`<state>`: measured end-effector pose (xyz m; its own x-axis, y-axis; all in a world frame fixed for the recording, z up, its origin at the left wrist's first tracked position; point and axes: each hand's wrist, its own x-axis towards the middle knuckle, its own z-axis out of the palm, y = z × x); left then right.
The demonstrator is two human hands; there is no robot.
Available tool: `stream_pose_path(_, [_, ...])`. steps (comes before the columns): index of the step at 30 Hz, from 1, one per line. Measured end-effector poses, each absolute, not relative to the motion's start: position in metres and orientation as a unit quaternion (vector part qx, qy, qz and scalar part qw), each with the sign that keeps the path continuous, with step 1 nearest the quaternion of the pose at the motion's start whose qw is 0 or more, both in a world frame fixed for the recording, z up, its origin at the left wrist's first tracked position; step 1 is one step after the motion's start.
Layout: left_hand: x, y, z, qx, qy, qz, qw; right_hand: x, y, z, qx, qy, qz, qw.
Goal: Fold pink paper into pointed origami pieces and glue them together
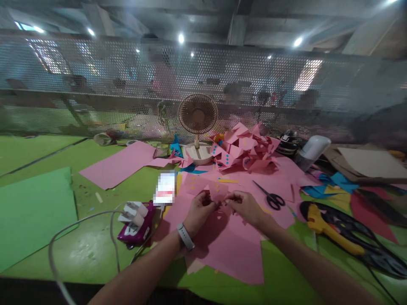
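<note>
My left hand (202,212), with a watch (185,237) on its wrist, is closed on a pink paper piece (210,186) that carries small yellow shapes. Close to its fingertips, my right hand (243,204) pinches at the lower edge of this piece; a tiny yellowish bit shows there, too small to make out. Below both hands lie large pink sheets (235,254). Black-handled scissors (271,198) rest on pink paper to the right. A yellow strip (228,181) lies just beyond the hands.
A pile of folded pink paper (244,148) stands beside a small fan (197,116). At left are a phone (165,188), a purple power strip (136,228) with cables, and a green sheet (38,216). A yellow-handled glue gun (333,237) lies at right, near a white-capped bottle (313,152).
</note>
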<state>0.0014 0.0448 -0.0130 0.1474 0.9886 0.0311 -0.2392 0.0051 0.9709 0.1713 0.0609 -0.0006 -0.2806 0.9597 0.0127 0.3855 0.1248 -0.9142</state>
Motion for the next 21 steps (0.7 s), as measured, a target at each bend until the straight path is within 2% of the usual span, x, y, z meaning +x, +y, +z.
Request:
stream_pose_path(4, [0.0043, 0.0435, -0.0138, 0.507, 0.396, 0.518, 0.564, 0.1696, 0.0610, 0.0030, -0.489, -0.660, 0.461, 0.336])
stream_pose_path(21, [0.0033, 0.0394, -0.0137, 0.567, 0.444, 0.459, 0.520, 0.1678, 0.0605, 0.0048, -0.494, -0.670, 0.435, 0.343])
